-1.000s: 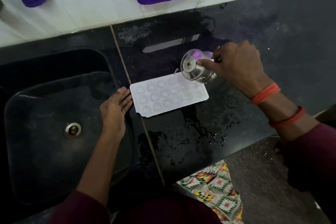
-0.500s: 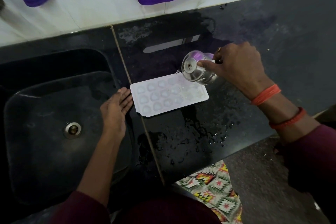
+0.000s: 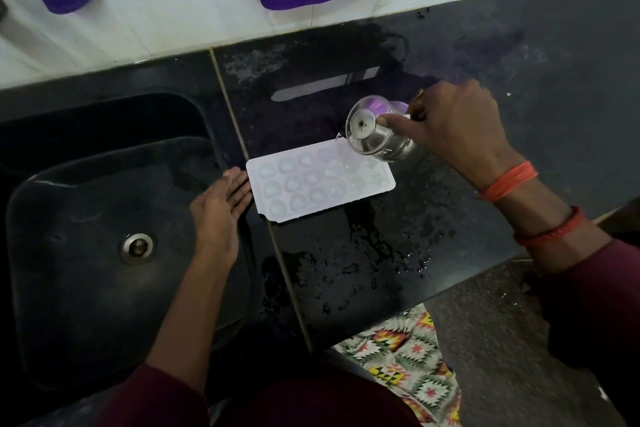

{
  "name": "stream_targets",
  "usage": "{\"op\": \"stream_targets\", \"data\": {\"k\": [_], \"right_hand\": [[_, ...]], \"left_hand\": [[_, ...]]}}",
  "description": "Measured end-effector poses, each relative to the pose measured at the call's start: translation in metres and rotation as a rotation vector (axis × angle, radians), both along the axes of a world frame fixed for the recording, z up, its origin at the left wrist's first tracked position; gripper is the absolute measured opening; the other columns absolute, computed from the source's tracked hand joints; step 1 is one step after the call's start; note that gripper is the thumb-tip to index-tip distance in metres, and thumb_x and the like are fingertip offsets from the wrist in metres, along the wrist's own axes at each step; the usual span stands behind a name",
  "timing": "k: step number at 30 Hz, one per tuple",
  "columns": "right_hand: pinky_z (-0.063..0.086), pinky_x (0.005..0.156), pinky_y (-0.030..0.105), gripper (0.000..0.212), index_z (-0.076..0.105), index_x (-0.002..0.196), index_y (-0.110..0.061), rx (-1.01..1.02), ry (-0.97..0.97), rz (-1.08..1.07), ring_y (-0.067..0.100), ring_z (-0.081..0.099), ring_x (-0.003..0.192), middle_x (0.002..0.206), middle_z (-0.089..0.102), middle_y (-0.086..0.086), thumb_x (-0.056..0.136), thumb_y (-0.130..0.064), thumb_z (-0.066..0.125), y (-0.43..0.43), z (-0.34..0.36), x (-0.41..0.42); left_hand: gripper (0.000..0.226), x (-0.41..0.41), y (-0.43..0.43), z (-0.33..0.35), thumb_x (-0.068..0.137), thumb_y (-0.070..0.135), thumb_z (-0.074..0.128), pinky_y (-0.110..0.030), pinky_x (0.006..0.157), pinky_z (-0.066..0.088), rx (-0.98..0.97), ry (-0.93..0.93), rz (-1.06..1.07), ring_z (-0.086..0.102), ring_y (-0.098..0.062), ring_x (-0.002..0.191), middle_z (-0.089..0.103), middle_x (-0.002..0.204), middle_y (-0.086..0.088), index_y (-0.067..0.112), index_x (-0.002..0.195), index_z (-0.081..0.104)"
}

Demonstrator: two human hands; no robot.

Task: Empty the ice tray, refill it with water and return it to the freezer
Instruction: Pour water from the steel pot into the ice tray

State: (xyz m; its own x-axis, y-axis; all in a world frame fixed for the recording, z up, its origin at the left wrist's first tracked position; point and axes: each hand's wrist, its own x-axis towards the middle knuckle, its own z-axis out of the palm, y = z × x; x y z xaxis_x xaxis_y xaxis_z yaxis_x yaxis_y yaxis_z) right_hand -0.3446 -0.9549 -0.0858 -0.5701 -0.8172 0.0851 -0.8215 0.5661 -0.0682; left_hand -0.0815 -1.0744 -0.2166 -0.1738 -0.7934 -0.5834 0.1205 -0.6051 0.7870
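One ice tray [image 3: 320, 180] sits on the wet counter [image 3: 485, 55], the flat left hand [image 3: 218, 208] at its nine o'clock, the right hand [image 3: 457, 125] gripping a tipped cup [image 3: 374, 133] at two o'clock; pouring fast could make it spill over

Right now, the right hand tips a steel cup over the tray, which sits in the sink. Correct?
No: the head view shows the tray on the counter beside the sink. The right hand does tip the cup over it.

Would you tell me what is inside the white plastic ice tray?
The white plastic ice tray shows rounded, glossy pockets; fill level unclear. The tilted steel cup in the right hand hides its far right corner.
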Motion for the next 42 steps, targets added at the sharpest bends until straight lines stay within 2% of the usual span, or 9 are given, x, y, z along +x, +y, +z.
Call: {"op": "stream_targets", "data": {"k": [4, 8, 12, 19, 22, 25, 31, 36, 42], "right_hand": [[0.045, 0.059, 0.033, 0.069, 0.079, 0.093, -0.014, -0.060, -0.028, 0.013, 0.031, 0.060, 0.062, 0.063, 0.061, 0.012, 0.079, -0.078, 0.058, 0.003, 0.003, -0.003], [0.054, 0.057, 0.035, 0.082, 0.078, 0.082, -0.016, -0.123, -0.038, 0.048, 0.028, 0.065, 0.057, 0.063, 0.068, 0.009, 0.073, -0.089, 0.042, 0.009, 0.003, -0.003], [0.048, 0.053, 0.033, 0.081, 0.078, 0.079, -0.013, -0.144, -0.028, 0.084, 0.031, 0.063, 0.055, 0.059, 0.065, 0.011, 0.076, -0.086, 0.043, 0.018, 0.001, 0.002], [0.033, 0.055, 0.028, 0.069, 0.076, 0.080, -0.009, -0.072, -0.035, 0.042, 0.026, 0.048, 0.052, 0.053, 0.045, 0.003, 0.080, -0.075, 0.056, 0.029, -0.005, 0.009], [0.036, 0.056, 0.031, 0.064, 0.077, 0.085, -0.008, -0.057, 0.001, 0.061, 0.036, 0.061, 0.059, 0.060, 0.061, 0.015, 0.081, -0.071, 0.061, 0.031, -0.008, 0.011], [0.040, 0.058, 0.034, 0.061, 0.078, 0.090, -0.010, -0.052, 0.020, 0.066, 0.038, 0.064, 0.064, 0.066, 0.067, 0.018, 0.081, -0.068, 0.064, 0.031, -0.010, 0.013], [0.037, 0.058, 0.035, 0.058, 0.077, 0.089, -0.005, -0.056, 0.006, 0.053, 0.032, 0.055, 0.057, 0.062, 0.062, 0.015, 0.081, -0.062, 0.069, 0.033, -0.012, 0.014], [0.044, 0.056, 0.036, 0.063, 0.077, 0.086, -0.006, -0.057, 0.019, 0.052, 0.038, 0.063, 0.061, 0.064, 0.065, 0.018, 0.080, -0.068, 0.066, 0.034, -0.015, 0.013], [0.051, 0.058, 0.038, 0.066, 0.077, 0.087, -0.009, -0.061, 0.013, 0.054, 0.033, 0.062, 0.059, 0.064, 0.067, 0.014, 0.080, -0.072, 0.059, 0.034, -0.014, 0.012]], "left_hand": [[0.031, 0.000, 0.001, 0.001, 0.103, 0.019, 0.053, -0.029, 0.092, 0.056, -0.001, -0.001, -0.003, 0.069, -0.023, 0.112, 0.070, 0.122, -0.015, 0.000, 0.124, 0.064], [0.031, 0.000, 0.002, 0.002, 0.103, 0.019, 0.052, -0.028, 0.092, 0.056, -0.004, -0.001, -0.004, 0.069, -0.022, 0.112, 0.070, 0.121, -0.014, 0.000, 0.125, 0.063], [0.029, 0.001, 0.001, 0.001, 0.103, 0.019, 0.052, -0.029, 0.092, 0.056, -0.002, -0.001, -0.003, 0.069, -0.023, 0.111, 0.071, 0.120, -0.014, 0.001, 0.122, 0.064], [0.031, 0.004, 0.000, 0.000, 0.103, 0.019, 0.051, -0.033, 0.097, 0.055, -0.005, -0.014, -0.005, 0.069, -0.024, 0.112, 0.071, 0.120, -0.015, -0.001, 0.125, 0.063], [0.031, 0.004, 0.001, 0.000, 0.104, 0.019, 0.051, -0.033, 0.097, 0.055, -0.005, -0.017, -0.010, 0.069, -0.023, 0.112, 0.071, 0.120, -0.014, 0.000, 0.124, 0.064], [0.031, 0.004, 0.001, -0.001, 0.103, 0.020, 0.051, -0.033, 0.097, 0.055, -0.001, -0.014, -0.011, 0.069, -0.023, 0.112, 0.071, 0.121, -0.013, 0.001, 0.124, 0.064], [0.028, 0.004, 0.002, 0.000, 0.103, 0.020, 0.051, -0.031, 0.095, 0.056, -0.001, -0.013, -0.011, 0.070, -0.023, 0.112, 0.071, 0.120, -0.013, 0.002, 0.121, 0.065], [0.027, 0.003, 0.003, 0.002, 0.103, 0.020, 0.052, -0.031, 0.095, 0.056, -0.005, -0.013, -0.012, 0.070, -0.022, 0.110, 0.072, 0.119, -0.012, 0.003, 0.120, 0.065], [0.028, 0.003, 0.004, 0.004, 0.103, 0.019, 0.052, -0.032, 0.096, 0.056, -0.003, -0.011, -0.005, 0.070, -0.022, 0.111, 0.072, 0.119, -0.013, 0.002, 0.121, 0.065]]}}
